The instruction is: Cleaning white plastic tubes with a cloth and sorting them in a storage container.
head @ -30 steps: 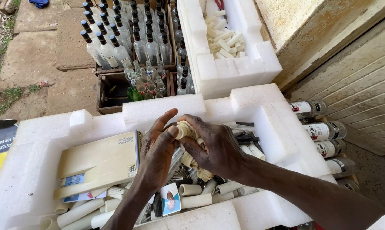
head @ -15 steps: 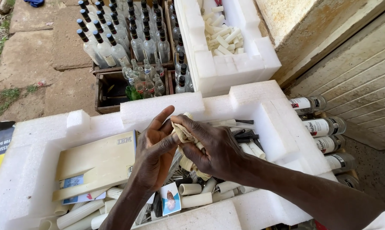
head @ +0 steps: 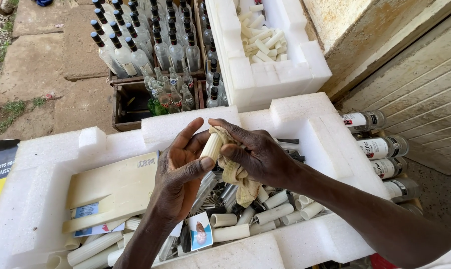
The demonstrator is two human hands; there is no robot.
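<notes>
The left hand (head: 178,172) is pinching a short cream tube (head: 211,147) between thumb and fingers, while the right hand (head: 258,154) is pressing a yellowish cloth (head: 235,174) against its upper end, fingers curled narrow around the rag. The tube is standing nearly upright between the two palms, its long axis tilting slightly toward the right hand, with the cloth hanging down on that side (the tail is drooping toward the box). Both hands are hovering over a white foam tray (head: 305,119) littered with more tubes (head: 273,214). Beyond it are sitting a second tray (head: 265,79) and crates of clear bottles (head: 150,45).
</notes>
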